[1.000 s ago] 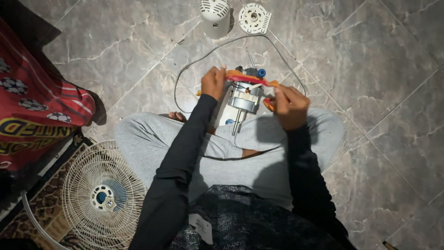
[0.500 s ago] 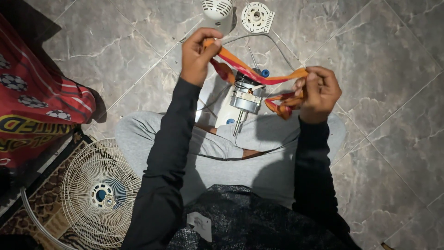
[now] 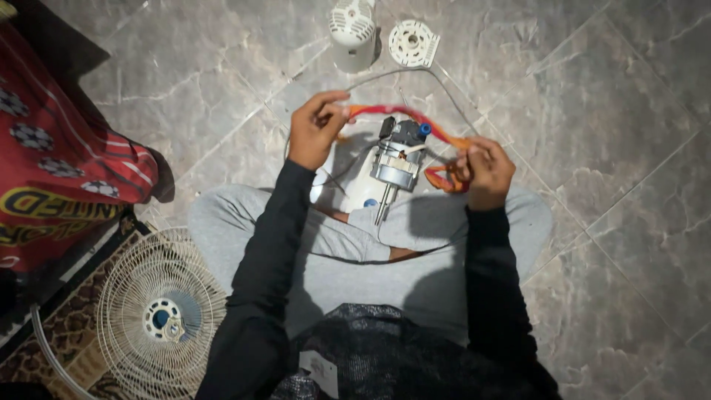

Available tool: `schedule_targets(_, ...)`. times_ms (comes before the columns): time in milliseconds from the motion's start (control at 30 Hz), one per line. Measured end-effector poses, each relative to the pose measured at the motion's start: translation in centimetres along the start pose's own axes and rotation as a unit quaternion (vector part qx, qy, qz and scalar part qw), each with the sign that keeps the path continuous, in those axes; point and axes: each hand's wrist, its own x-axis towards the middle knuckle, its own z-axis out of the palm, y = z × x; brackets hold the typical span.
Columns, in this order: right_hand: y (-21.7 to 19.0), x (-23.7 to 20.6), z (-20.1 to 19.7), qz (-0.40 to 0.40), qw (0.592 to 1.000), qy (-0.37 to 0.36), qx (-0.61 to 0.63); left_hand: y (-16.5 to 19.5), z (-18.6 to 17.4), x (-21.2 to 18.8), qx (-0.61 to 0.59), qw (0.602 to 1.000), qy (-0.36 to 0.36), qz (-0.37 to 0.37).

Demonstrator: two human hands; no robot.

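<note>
Hands are pinching a soft orange-red cloth strip (image 3: 415, 121): the left hand (image 3: 315, 133) is gripping one end, the right hand (image 3: 483, 170) the bunched end. It is looking light and floppy, arching over the heavy, hard grey metal fan motor (image 3: 396, 167). A small white tag (image 3: 320, 368) is showing on the dark shirt.

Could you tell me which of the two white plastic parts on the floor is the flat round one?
The right one, the flat slotted disc; the taller domed cover stands left of it.

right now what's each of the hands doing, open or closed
Left hand: closed, pinching one end of the orange strip.
Right hand: closed on the strip's other, bunched end.
</note>
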Motion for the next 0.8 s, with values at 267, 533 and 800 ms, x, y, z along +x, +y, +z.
schedule_targets(267, 1.3, -3.6, -1.0, -0.032, 0.982, -0.054, -0.177, -1.3, -1.3, -5.0, 0.059, 0.992, -0.077, -0.076)
schedule_targets(533, 1.5, -2.0, 1.7, -0.008, 0.980, -0.023, -0.199, -2.4, -0.1, -5.7, 0.067, 0.994, -0.021, -0.084)
schedule_targets(800, 2.0, -1.4, 1.7, -0.027, 0.980, -0.013, -0.196, -4.1, 1.0, -4.9, 0.200, 0.976, 0.055, -0.068)
